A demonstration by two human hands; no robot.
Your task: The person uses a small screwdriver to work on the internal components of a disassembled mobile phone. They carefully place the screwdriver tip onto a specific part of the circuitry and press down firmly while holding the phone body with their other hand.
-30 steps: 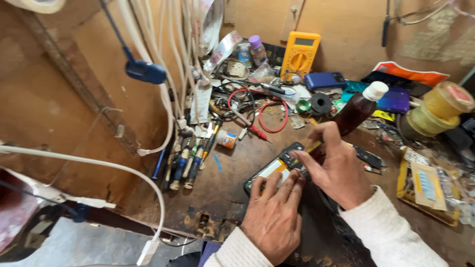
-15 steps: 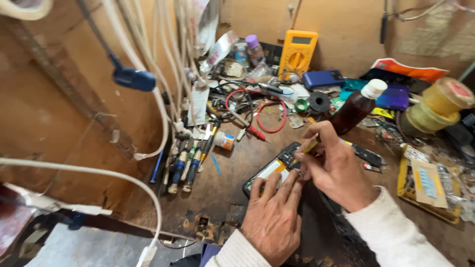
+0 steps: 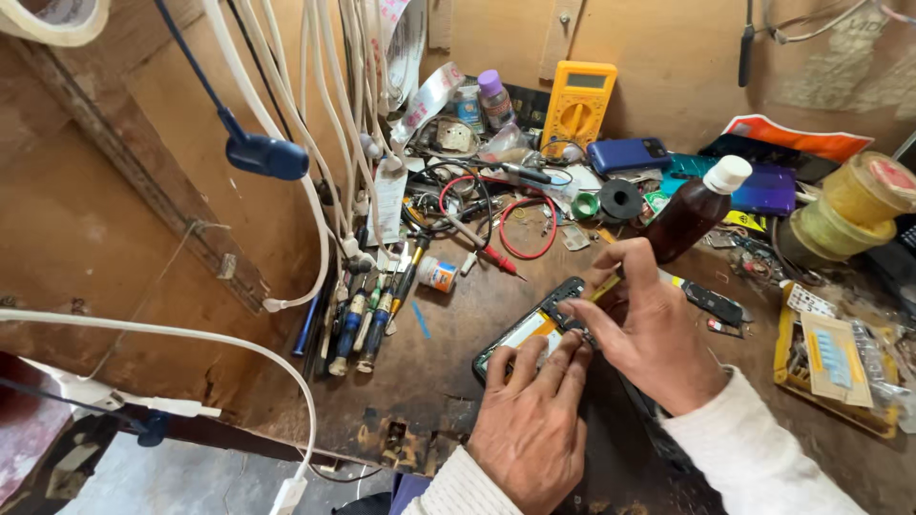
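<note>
Little is changed since earlier: the opened black phone (image 3: 530, 329), long axis slanting toward the brown bottle (image 3: 695, 212), is pinned under the flattened left hand (image 3: 530, 429) and probed with a yellow tool pinched in the right hand (image 3: 649, 329).

Left hand (image 3: 530, 429) steadies an opened phone (image 3: 530, 327) while right hand (image 3: 649, 329) works a yellow-handled tool (image 3: 605, 285).

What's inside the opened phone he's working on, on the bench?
The opened phone shows a yellow-orange patch and a pale panel inside its dark frame. The left hand presses its near edge and the right hand covers its upper end, so the parts there are hidden.
</note>
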